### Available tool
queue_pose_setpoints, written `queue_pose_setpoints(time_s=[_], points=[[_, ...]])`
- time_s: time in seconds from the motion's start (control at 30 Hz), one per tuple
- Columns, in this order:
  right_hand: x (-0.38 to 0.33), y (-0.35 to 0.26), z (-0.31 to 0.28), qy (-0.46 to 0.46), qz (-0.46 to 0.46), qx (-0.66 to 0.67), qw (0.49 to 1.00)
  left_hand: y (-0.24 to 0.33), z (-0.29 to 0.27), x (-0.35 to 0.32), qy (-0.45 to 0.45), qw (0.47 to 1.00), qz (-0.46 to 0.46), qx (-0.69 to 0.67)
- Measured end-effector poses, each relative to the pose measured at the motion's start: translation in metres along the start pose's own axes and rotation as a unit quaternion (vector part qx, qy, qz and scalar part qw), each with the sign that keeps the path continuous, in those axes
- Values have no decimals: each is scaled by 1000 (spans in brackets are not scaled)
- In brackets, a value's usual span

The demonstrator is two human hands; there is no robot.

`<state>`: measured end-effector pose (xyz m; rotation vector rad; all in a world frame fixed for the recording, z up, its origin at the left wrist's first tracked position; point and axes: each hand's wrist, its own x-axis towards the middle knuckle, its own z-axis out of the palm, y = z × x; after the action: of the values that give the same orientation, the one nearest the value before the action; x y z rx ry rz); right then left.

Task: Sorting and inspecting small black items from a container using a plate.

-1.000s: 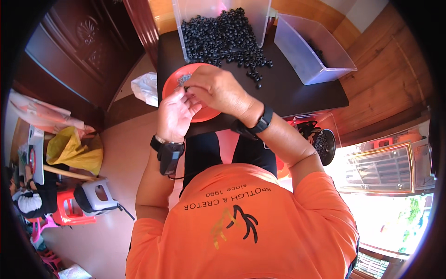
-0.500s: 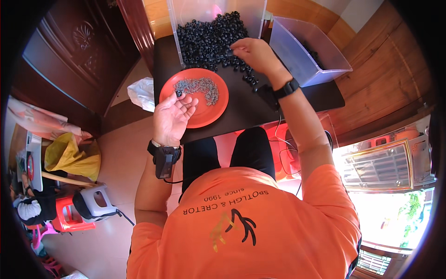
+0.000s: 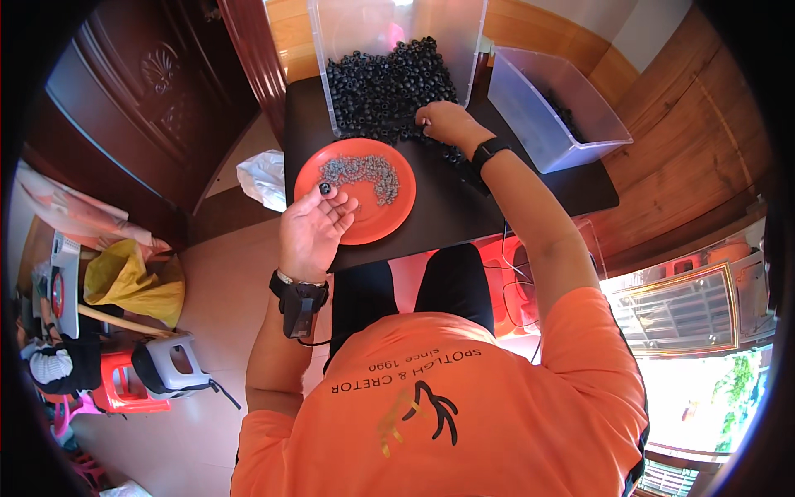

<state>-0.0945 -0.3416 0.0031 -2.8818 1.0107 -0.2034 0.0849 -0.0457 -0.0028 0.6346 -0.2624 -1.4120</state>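
My left hand [image 3: 317, 225] is palm up over the near left side of a round red plate [image 3: 389, 228]. Thumb and fingertips pinch a small black ring-shaped plastic part [image 3: 325, 189]. Tiny grey metal pieces [image 3: 356, 168] lie in a curved heap on the plate. My right hand [image 3: 451, 124] reaches to the front of a heap of black plastic parts [image 3: 389, 87], its fingers closed together at the heap's edge. Whether a part is between those fingers is hidden. The heap spills from a clear plastic bin [image 3: 331, 103] that lies open towards me.
A second clear bin [image 3: 551, 153], with black parts inside, stands at the right on the dark table [image 3: 447, 207]. Loose black parts lie near my right wrist. A white plastic bag [image 3: 263, 178] is left of the table. Stools [image 3: 178, 360] stand on the floor at the left.
The view has shifted, so everything sits slightly lower. My right hand has come slightly nearer along the heap's front edge. The left hand keeps its pinch on the black part.
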Motion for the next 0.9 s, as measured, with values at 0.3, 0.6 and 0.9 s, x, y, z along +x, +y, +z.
queue_pose_setpoints(time_s=[0.3, 0.6, 0.9], points=[[-12, 4, -14, -6, -12, 27, 1000, -4, 2, -6, 16, 1000, -12, 1], [-26, 6, -35, -30, -4, 82, 996, -3, -4, -14, -6, 1000, -11, -10], [-21, -14, -19, -52, -20, 5, 998, -9, 4, -9, 6, 1000, -20, -9]])
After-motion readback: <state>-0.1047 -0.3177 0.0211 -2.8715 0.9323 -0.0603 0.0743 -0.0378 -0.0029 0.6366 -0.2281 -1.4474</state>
